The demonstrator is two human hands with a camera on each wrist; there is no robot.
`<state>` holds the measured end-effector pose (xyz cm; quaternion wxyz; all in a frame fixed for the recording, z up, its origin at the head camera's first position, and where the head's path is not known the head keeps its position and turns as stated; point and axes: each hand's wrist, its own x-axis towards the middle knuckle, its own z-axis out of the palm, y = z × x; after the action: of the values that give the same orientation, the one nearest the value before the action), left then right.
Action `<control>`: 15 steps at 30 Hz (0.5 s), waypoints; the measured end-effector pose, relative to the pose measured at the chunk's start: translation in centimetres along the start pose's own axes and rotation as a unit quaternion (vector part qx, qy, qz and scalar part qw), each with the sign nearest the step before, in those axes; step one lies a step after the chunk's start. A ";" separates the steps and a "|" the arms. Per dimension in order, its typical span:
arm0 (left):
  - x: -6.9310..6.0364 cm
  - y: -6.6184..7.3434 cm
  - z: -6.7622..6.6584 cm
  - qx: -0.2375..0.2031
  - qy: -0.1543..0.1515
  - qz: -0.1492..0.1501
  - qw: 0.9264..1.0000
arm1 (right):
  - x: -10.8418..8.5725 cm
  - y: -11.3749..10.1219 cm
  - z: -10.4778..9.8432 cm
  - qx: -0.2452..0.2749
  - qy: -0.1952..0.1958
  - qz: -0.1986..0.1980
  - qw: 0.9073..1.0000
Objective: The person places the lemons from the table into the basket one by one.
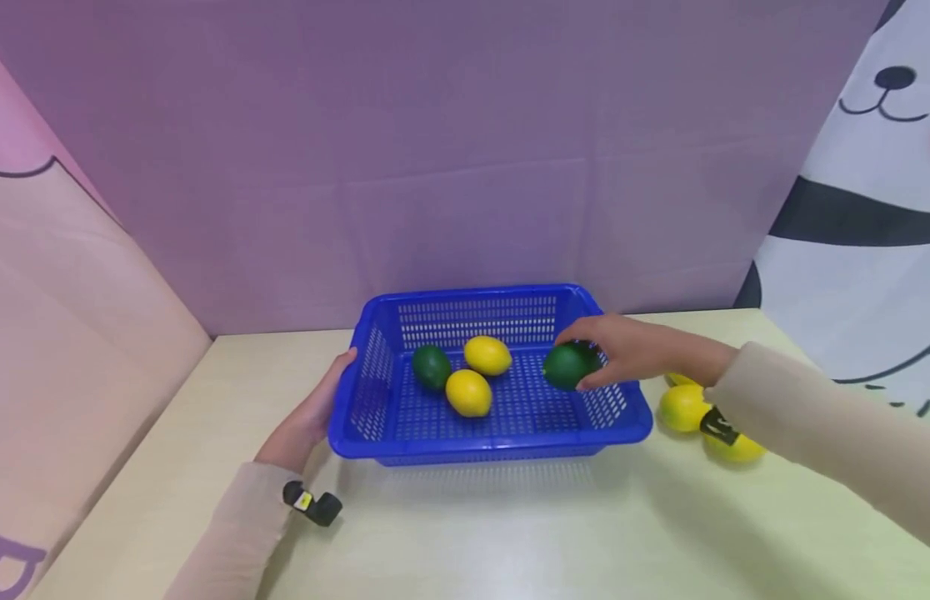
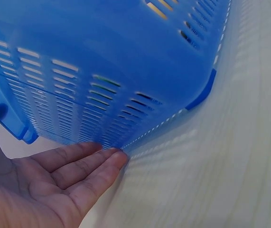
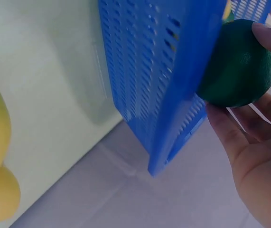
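A blue plastic basket [image 1: 502, 440] with slotted walls stands on the table. Inside it, towards the left, lie a dark green lime [image 1: 431, 367] and two yellow lemons [image 1: 468, 393]. Over the basket's right part, my right hand [image 1: 622, 346] grips another lime [image 3: 239, 66] between thumb and fingers, just inside the rim. My left hand [image 1: 318, 408] is at the basket's left side. Its thumb is by the rim and its extended fingers [image 2: 90, 178] touch the outer wall low down.
Several yellow lemons [image 1: 682, 407] lie on the table [image 1: 465, 533] right of the basket, partly hidden by my right sleeve [image 1: 825, 425]. A purple cloth backdrop [image 1: 465, 167] hangs behind the basket. Printed cloths stand at the left and right.
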<state>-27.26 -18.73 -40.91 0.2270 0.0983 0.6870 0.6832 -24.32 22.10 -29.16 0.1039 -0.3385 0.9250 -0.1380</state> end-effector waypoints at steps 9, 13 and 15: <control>0.1 -0.1 -0.1 0.000 -0.006 -0.004 1.000 | 0.8 -0.8 1.3 0.023 -0.046 0.004 0.999; 0.1 0.0 -0.1 0.001 -0.008 -0.005 1.000 | 1.3 -1.0 2.0 0.024 -0.057 0.015 0.998; 0.1 0.0 -0.1 0.000 -0.009 -0.006 1.000 | 1.5 -1.1 2.3 0.023 -0.061 0.018 0.998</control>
<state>-27.37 -18.84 -40.97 0.2375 0.1003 0.6855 0.6809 -24.16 19.90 -31.17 0.1707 -0.3268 0.9196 -0.1360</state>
